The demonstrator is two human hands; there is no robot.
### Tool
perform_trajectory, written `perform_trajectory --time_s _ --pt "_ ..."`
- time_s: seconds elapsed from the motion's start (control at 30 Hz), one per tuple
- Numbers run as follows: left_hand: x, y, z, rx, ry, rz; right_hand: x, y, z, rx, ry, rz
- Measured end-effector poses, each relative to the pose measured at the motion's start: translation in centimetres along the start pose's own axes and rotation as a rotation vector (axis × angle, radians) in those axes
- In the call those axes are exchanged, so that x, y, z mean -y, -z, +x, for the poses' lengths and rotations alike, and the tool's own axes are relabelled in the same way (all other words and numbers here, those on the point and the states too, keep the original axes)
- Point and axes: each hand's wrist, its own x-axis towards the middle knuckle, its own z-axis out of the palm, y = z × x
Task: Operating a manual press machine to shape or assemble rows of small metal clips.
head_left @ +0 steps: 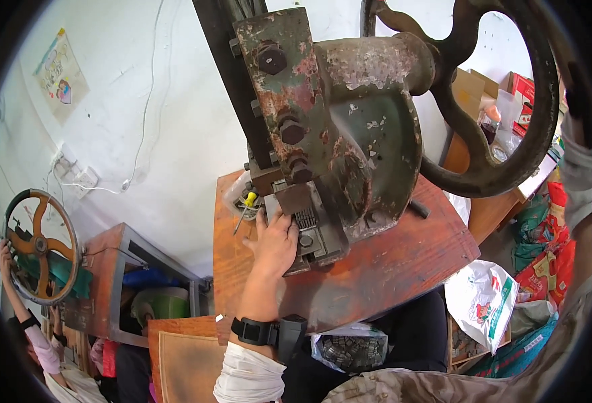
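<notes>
My left hand (274,243) lies on the metal die block (307,245) at the foot of an old green screw press (370,134). Its fingers are stretched out and somewhat apart, their tips close to the press's lower block (292,198). Whether a small part lies under the fingertips, I cannot tell. A row of thin metal strips or slots (305,218) shows just right of the fingers. My right arm (583,245) rises along the right edge, beside the large handwheel (490,178); its hand cannot be made out.
The press stands on a worn reddish wooden table (403,235). A yellow-handled screwdriver (250,200) rests in a tub behind my left hand. A bag of small metal pieces (353,350) sits by my lap. Another person's hand (5,255) touches a second handwheel (39,245) at far left.
</notes>
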Motion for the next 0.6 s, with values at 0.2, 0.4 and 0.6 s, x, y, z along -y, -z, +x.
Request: perform_trajectory --time_s 0.2,0.4,0.6 --pt "-1.9 -0.5 0.5 0.077 -0.014 -0.095 -8.2 3.3 -12.2 -0.353 -0.049 0.192" --pt "0.3 -0.9 1.0 0.130 0.039 -0.117 -18.2 -20.4 -22.2 -0.718 -0.035 0.436" --pt "2.8 -1.6 0.7 0.030 0.011 -0.199 -10.5 -9.3 -15.9 -0.669 -0.057 0.082"
